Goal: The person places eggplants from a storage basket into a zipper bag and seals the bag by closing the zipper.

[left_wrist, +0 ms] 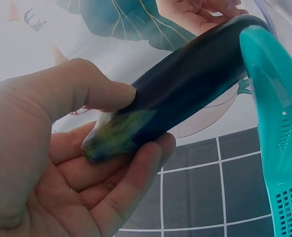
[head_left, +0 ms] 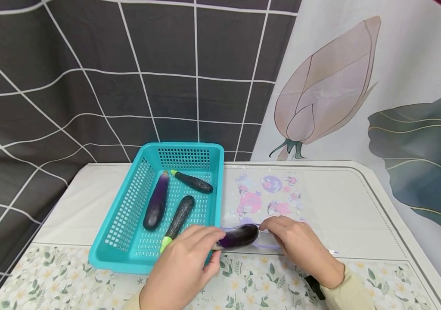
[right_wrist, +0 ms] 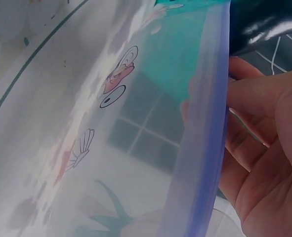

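My left hand [head_left: 185,262] holds a dark purple eggplant [head_left: 240,236] by its pale green stem end, the thumb on one side and the fingers under the other. In the left wrist view the eggplant [left_wrist: 190,74] slants up, its far end near my right hand. That right hand [head_left: 296,241] pinches the purple-edged mouth of a clear printed zip bag [head_left: 278,189] lying on the table. The bag's purple edge [right_wrist: 212,138] runs along the fingers in the right wrist view. The eggplant's rounded end overlaps the bag mouth in the head view.
Left of the bag stands a turquoise basket [head_left: 123,224] holding another eggplant [head_left: 156,202] and two dark zucchini [head_left: 193,181]. A floral cloth [head_left: 259,282] covers the table's front part. A dark grid curtain [head_left: 166,99] hangs behind.
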